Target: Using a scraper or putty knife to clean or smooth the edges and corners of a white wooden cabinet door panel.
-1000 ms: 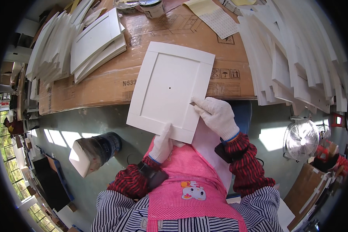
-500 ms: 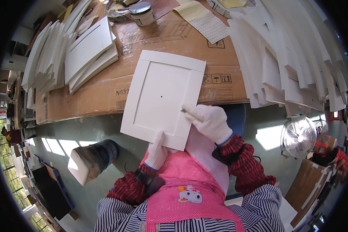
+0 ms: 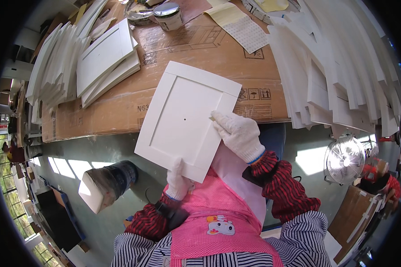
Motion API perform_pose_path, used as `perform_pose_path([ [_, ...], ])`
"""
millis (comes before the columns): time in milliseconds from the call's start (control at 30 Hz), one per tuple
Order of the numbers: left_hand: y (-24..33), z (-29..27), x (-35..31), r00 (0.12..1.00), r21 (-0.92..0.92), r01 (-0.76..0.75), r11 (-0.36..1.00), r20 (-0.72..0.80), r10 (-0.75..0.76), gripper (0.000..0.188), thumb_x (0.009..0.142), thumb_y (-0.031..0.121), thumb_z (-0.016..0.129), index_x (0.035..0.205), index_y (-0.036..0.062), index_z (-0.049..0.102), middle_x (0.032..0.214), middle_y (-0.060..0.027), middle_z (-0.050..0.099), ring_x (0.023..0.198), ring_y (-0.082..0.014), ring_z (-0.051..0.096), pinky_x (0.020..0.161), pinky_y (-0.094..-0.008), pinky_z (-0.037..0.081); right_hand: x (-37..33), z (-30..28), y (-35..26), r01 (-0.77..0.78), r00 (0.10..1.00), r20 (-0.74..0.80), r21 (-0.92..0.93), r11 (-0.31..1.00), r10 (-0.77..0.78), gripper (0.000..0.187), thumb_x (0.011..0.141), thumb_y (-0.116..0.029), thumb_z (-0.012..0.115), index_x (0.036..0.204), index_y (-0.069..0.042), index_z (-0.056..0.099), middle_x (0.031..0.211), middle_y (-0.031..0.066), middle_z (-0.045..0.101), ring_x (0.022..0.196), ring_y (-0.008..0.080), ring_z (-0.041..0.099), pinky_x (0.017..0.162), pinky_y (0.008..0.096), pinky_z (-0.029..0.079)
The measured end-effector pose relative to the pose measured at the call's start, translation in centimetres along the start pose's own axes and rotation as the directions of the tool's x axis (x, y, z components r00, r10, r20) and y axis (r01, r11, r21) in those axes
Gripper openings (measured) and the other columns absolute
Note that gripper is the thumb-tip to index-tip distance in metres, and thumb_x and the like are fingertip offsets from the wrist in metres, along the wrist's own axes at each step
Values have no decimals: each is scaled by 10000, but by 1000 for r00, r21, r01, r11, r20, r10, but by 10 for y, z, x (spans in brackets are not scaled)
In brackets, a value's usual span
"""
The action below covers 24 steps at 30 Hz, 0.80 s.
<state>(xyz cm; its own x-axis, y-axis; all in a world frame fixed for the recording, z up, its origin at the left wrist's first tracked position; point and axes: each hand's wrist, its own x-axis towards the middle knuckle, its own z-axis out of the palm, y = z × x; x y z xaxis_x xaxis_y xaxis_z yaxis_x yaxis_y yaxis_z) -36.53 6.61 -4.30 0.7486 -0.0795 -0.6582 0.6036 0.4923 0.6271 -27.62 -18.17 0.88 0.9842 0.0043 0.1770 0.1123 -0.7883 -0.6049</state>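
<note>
In the head view, our left hand grips the panel by its near edge, thumb on top. Our right hand touches its right border; whether it pinches anything, we cannot tell. We seem to be working that border; next calls for a firm left hold.

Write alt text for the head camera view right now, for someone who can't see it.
A white framed panel is held at its lower edge by a gloved left hand, while a gloved right hand touches its right side. Beyond is a cardboard-topped table with white panels stacked left and white boards right.
</note>
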Motion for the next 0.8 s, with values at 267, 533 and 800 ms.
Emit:
perform_pose_path([
  [267,-2,-21,5,994,-4,19,1000,103,-19,571,1018,408,599,1387,-13,489,1194,-208,672,906,-324,719,596,-421,592,27,-14,1,-85,996,-39,21,996,86,269,933,-248,697,1140,-96,776,1032,154,754,938,331,729,819,409,577],
  [533,-4,-13,4,999,54,-32,998,-3,32,518,1027,341,603,1392,-6,481,1236,-195,645,1025,-341,707,743,-457,618,23,-19,-1,-123,992,5,-75,990,124,269,935,-285,672,1139,-131,759,943,147,749,862,354,719,739,430,573],
  [800,-3,-14,2,995,-12,-45,999,83,46,508,1031,321,595,1398,-4,461,1223,-181,643,1075,-351,691,775,-473,618,7,-9,-2,-16,997,-80,90,996,24,272,960,-259,663,1170,-109,750,1007,126,756,880,328,729,744,403,576],
])
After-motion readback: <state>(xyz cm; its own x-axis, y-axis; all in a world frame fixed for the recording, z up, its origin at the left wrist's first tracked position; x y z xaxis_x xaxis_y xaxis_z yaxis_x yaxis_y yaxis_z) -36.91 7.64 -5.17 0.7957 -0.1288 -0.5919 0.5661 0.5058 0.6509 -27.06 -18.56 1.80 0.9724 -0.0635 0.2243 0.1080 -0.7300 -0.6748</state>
